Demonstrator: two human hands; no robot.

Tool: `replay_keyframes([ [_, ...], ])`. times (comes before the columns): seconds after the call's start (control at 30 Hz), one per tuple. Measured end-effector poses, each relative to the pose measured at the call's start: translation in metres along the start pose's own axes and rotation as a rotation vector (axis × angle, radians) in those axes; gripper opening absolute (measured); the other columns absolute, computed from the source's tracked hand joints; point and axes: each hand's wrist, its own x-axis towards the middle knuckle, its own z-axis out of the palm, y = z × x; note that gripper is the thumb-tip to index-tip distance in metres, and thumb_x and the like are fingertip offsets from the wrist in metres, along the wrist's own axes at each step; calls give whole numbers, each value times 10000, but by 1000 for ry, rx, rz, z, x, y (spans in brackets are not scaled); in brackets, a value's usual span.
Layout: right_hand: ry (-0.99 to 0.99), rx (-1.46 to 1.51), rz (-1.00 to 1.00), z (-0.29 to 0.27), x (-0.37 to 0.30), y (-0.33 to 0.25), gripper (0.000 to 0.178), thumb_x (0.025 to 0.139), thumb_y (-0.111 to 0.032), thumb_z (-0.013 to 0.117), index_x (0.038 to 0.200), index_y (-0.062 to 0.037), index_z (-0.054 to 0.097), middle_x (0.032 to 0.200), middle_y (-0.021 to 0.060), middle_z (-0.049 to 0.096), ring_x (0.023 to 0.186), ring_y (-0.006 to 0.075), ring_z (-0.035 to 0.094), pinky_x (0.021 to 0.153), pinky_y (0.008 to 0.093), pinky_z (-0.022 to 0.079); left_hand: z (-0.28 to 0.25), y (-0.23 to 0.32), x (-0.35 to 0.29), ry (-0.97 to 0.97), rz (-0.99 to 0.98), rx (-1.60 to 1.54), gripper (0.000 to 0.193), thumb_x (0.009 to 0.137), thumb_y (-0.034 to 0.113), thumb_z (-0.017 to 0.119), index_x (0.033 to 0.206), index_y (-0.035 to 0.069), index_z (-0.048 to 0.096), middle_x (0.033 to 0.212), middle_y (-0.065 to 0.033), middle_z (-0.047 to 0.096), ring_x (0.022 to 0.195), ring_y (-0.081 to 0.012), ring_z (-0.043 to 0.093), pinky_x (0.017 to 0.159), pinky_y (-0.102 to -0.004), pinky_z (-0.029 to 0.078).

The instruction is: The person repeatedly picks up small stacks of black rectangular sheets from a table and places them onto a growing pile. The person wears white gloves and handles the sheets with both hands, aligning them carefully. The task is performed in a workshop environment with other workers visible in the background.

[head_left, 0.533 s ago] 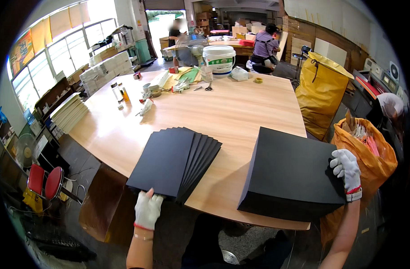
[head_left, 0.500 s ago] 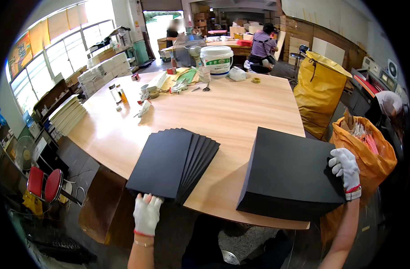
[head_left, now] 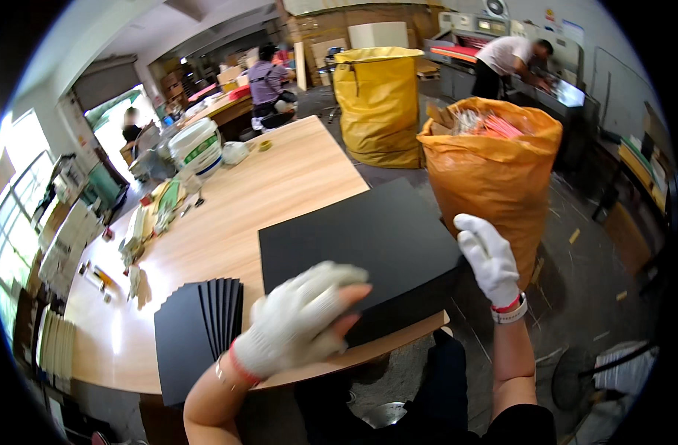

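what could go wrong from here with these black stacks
The tall black stack stands close to the right side of the table, so a push from the left hand could send its sheets toward the orange sack.

The fanned black sheets reach the table's near edge; a brush from the left forearm might knock them askew.

Bare fingertips show past the left white glove, so they could perhaps smudge the black surface.

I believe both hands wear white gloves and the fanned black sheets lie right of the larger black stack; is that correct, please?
Not quite: the head view shows the fanned black sheets lying left of the larger black stack. The left hand and right hand do wear white gloves.
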Motion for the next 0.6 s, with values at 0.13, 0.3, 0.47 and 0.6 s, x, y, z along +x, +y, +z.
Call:
replay_keyframes([
  [0.13, -173, -612, -499, -20, -16, 11, 371, 849, 1, 712, 1217, -8, 664, 800, 91, 585, 680, 272, 629, 574, 416, 518, 50, -15, 67, -541, -260, 254, 159, 860, 141, 761, 952, 95, 641, 1191, -63, 671, 1082, -327, 663, 794, -440, 593],
  [0.3, -103, -524, -466, -12, 6, -3, 136, 907, -102, 756, 816, -46, 672, 628, 78, 565, 572, 284, 609, 519, 427, 466, 75, -34, 55, -348, -27, 186, 158, 852, 117, 753, 915, 66, 617, 1263, -97, 640, 1157, -325, 624, 836, -434, 586],
  [0.47, 19, -334, -516, 12, 43, -27, 360, 943, -274, 770, 692, -88, 590, 571, 77, 504, 525, 289, 578, 523, 410, 445, 78, -52, 56, -297, 38, 12, 148, 838, 115, 743, 900, 41, 631, 1357, -160, 622, 1194, -360, 621, 905, -441, 589],
  [0.6, 71, -308, -658, 38, 56, -15, 193, 916, -167, 745, 935, -3, 646, 634, 80, 519, 532, 268, 569, 524, 381, 439, 79, -60, 58, -284, 18, -88, 109, 836, 78, 722, 875, 16, 641, 1340, -197, 653, 1177, -381, 651, 916, -426, 588],
])
